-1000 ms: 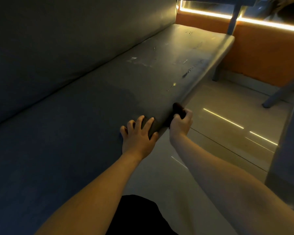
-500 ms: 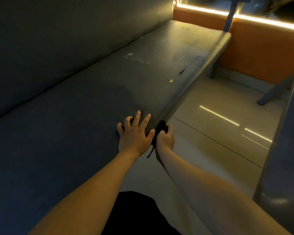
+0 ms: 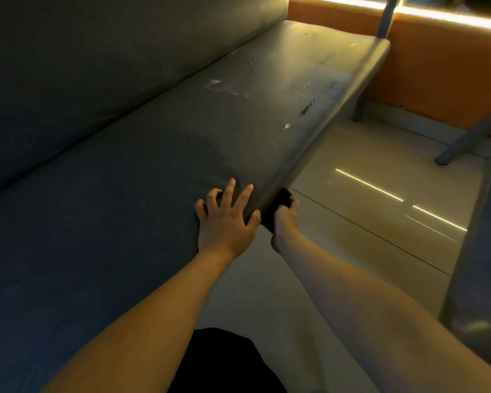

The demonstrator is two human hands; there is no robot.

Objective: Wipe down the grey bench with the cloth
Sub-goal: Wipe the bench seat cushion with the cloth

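Back up the front edge goes my right hand, gripping the dark cloth at frame centre. Left hand rests open, fingers spread, on the grey bench. Edge-wiping is under way; next, I judge, a stroke toward the scuffed upper right.

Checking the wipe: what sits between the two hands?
Head view: the bench edge and the dark cloth the right hand grips, beside the left hand.

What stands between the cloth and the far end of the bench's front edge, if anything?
Nothing visible. The right hand grips the cloth against the front edge of the grey bench, which runs bare to the far corner. The left hand rests on the seat beside it.
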